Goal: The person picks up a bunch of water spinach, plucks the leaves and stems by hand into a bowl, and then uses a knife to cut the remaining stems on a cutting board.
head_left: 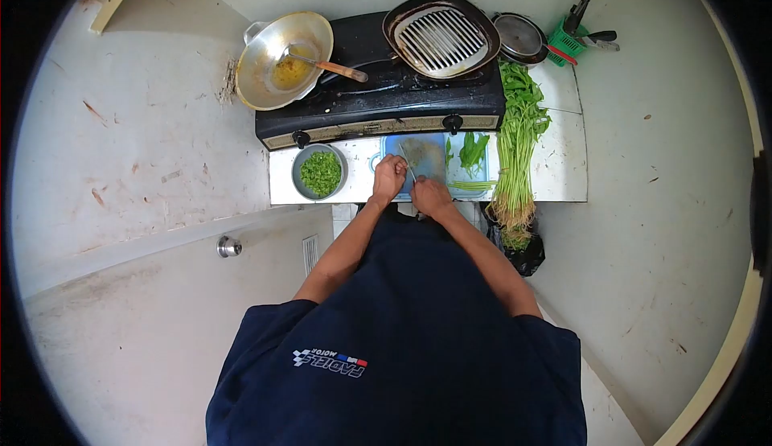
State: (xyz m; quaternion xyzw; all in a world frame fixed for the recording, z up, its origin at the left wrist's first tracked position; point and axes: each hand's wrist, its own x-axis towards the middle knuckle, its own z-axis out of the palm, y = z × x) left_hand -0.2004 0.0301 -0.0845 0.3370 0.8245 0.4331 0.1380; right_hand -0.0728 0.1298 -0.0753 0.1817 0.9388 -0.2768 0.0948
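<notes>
My right hand (432,197) is closed around the handle of a knife (408,162), whose thin blade points away from me over the blue cutting board (392,145). Just left of the blade, my left hand (390,176) has its fingers curled together; what they pinch, if anything, is too small to make out. Green leaves (474,152) and a few cut stems (473,184) lie on the board's right side. A grey bowl (344,174) of chopped greens (321,173) stands left of my left hand. To the right lies a big bunch of leafy greens (519,144) with roots towards me.
Behind the board stands a black gas stove (362,116) bearing a wok (257,64) with a wooden-handled ladle (338,69) and a grill pan (442,40). Further right are a lidded pan (519,37) and a green basket (566,44) of utensils. A black plastic bag (527,259) hangs below the counter edge.
</notes>
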